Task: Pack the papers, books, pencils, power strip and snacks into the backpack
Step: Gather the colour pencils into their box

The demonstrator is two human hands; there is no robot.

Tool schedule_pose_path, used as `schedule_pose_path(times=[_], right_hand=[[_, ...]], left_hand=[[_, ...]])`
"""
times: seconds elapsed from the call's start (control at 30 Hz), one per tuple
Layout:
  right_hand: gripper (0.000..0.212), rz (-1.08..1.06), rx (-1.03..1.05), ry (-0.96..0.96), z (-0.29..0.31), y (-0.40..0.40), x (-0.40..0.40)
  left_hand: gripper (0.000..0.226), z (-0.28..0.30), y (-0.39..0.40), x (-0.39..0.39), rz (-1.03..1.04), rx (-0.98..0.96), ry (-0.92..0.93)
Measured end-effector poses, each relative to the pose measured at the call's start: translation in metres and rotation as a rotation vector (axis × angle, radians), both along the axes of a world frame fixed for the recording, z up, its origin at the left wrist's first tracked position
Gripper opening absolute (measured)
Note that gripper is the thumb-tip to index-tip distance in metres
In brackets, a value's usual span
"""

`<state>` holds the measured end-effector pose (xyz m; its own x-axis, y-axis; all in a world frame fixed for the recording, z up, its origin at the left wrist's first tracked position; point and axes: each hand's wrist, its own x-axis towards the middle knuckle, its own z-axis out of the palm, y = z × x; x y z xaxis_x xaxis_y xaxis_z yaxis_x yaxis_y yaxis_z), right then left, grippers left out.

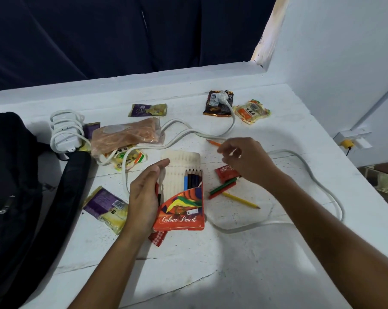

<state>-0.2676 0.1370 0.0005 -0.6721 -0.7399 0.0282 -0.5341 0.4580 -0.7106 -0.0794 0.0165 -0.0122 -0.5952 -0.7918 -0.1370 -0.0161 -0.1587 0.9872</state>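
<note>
My left hand [144,197] grips the left edge of the orange colour pencil box [181,210], which lies open on the white table [210,264] with several dark and blue pencils [194,179] in its tray. My right hand [246,159] hovers to the box's right, blurred, fingertips at the end of an orange pencil [213,142]; whether they pinch it is unclear. Green and red pencils [222,188] and a yellow pencil [242,200] lie loose under that wrist. The black backpack [14,186] lies at the left. The white power strip [64,132] rests beside it.
The strip's white cord [311,175] loops across the table to a plug [225,97] on a brown snack packet [217,108]. Snack packets lie scattered: purple ones [106,206] [147,109], an orange bag [126,134], and a yellow-orange one [252,111]. A wall stands at the right.
</note>
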Motion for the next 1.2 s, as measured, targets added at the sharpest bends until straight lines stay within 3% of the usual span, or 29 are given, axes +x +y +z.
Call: schedule_pose_path(times=[0.17,0.37,0.63,0.77,0.9,1.03,1.2], right_hand=[[0.013,0.335,0.406,0.036,-0.02,0.008,-0.012],[0.025,0.398,0.54,0.008,-0.03,0.003,-0.011],[0.01,0.434,0.635,-0.088,-0.019,-0.009,-0.017],[0.004,0.384,0.501,0.029,-0.015,-0.01,-0.02],[0.008,0.241,0.136,0.132,-0.005,-0.014,-0.016],[0.016,0.43,-0.043,0.37,0.0,-0.023,-0.005],[0.021,0.558,-0.063,0.628,-0.004,-0.033,0.011]], left_hand=[[0.034,-0.005,-0.001,0.0,-0.004,-0.001,0.0],[0.033,-0.004,0.002,-0.003,-0.007,-0.019,-0.021],[0.033,-0.006,0.001,-0.003,-0.003,-0.032,-0.076],[0.033,-0.006,-0.001,-0.003,-0.009,-0.01,-0.066],[0.035,-0.004,-0.002,-0.004,-0.027,-0.007,-0.094],[0.037,-0.004,-0.003,-0.005,-0.057,0.014,-0.114],[0.04,-0.003,-0.004,-0.007,-0.091,0.0,-0.122]])
